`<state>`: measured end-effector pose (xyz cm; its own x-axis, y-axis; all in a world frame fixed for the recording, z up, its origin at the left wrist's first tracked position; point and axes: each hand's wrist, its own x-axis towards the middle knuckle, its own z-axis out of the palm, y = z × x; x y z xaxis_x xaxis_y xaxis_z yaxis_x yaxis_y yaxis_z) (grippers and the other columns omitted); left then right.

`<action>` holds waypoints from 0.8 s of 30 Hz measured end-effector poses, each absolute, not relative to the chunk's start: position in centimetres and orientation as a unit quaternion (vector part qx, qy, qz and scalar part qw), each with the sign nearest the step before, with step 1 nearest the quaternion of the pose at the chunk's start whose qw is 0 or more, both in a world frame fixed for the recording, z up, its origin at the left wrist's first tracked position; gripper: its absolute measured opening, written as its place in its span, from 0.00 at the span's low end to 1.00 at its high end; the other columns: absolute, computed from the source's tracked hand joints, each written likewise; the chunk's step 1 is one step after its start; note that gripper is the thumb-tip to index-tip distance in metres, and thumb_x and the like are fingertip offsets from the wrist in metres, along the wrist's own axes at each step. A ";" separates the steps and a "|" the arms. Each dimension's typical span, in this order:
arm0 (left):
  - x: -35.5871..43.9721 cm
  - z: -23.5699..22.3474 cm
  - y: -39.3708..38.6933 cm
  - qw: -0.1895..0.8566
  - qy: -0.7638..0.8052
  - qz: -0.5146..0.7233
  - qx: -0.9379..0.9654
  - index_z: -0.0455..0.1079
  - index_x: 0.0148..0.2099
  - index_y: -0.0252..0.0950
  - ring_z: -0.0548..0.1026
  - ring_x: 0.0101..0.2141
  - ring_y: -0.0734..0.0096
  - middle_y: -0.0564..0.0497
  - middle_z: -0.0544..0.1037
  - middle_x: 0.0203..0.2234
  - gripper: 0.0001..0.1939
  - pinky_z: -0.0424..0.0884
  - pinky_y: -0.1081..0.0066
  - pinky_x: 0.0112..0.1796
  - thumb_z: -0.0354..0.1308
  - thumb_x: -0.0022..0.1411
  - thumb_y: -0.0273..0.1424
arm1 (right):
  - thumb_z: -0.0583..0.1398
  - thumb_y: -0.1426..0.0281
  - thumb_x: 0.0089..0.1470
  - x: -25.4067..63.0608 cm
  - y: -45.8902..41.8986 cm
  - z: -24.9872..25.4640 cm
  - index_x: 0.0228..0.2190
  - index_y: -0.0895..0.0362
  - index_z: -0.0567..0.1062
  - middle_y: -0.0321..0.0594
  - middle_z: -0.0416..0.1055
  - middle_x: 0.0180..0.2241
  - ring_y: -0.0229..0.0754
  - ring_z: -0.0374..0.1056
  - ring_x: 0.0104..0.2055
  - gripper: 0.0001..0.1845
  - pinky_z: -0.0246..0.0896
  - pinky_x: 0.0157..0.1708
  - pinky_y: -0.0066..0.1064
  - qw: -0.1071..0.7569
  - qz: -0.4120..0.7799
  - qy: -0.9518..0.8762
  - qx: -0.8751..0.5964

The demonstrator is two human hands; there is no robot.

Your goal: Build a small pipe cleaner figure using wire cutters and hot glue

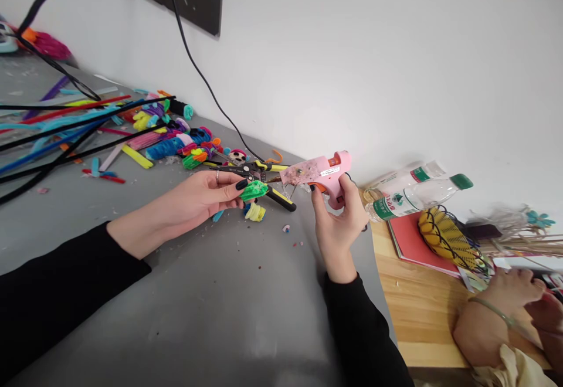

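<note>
My left hand (215,196) pinches a small bundle of bright green pipe cleaner (254,190) between thumb and fingers. In my right hand (338,217) is a pink hot glue gun (310,173), held by its handle with the fingers round the orange trigger. Its nozzle points left, close to the top of the green bundle; whether they touch I cannot tell. Behind the bundle lie wire strippers (281,198) with black and yellow handles. A small yellow and blue pipe cleaner coil (255,212) sits on the grey table just below my left fingertips.
Loose pipe cleaners (57,135) and coiled coloured pieces (169,146) crowd the table's left and back. Plastic water bottles (396,205) lie at the right by the wall. Beyond, on a wooden table (417,316), are a red folder (413,243), a yellow basket (444,237) and another person's hands (505,293).
</note>
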<state>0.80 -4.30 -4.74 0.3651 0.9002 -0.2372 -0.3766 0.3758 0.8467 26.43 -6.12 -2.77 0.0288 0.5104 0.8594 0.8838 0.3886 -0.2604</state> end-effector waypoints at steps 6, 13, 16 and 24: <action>0.8 -4.9 -4.3 0.743 0.364 0.423 0.370 0.85 0.36 0.36 0.76 0.32 0.70 0.48 0.83 0.32 0.15 0.75 0.71 0.35 0.81 0.47 0.36 | 0.61 0.59 0.65 26.6 -6.2 -2.8 0.48 0.58 0.77 0.31 0.64 0.24 0.37 0.58 0.25 0.17 0.59 0.27 0.31 0.480 -0.185 -0.669 -0.536; 0.8 -4.7 -4.3 0.740 0.371 0.422 0.369 0.85 0.36 0.36 0.76 0.32 0.70 0.49 0.83 0.32 0.17 0.74 0.71 0.36 0.82 0.44 0.36 | 0.61 0.59 0.66 26.5 -6.2 -2.8 0.48 0.57 0.77 0.30 0.62 0.24 0.37 0.58 0.25 0.16 0.59 0.27 0.31 0.483 -0.182 -0.676 -0.526; 0.7 -4.5 -4.3 0.741 0.370 0.417 0.374 0.85 0.35 0.37 0.75 0.32 0.71 0.49 0.82 0.32 0.17 0.74 0.72 0.35 0.83 0.43 0.37 | 0.62 0.62 0.65 26.5 -6.2 -2.8 0.48 0.58 0.77 0.30 0.62 0.25 0.37 0.58 0.25 0.15 0.59 0.28 0.30 0.491 -0.178 -0.681 -0.513; 0.6 -4.6 -4.3 0.746 0.369 0.415 0.366 0.84 0.37 0.37 0.76 0.32 0.71 0.49 0.83 0.33 0.17 0.75 0.70 0.38 0.82 0.45 0.35 | 0.62 0.62 0.65 26.4 -6.2 -2.8 0.48 0.57 0.78 0.30 0.62 0.25 0.37 0.58 0.25 0.15 0.59 0.27 0.30 0.492 -0.170 -0.682 -0.513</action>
<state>0.63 -4.32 -4.56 0.3827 0.8902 -0.2472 -0.3492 0.3871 0.8533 26.44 -6.21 -2.77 0.0107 0.5323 0.8465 0.8673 0.4163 -0.2728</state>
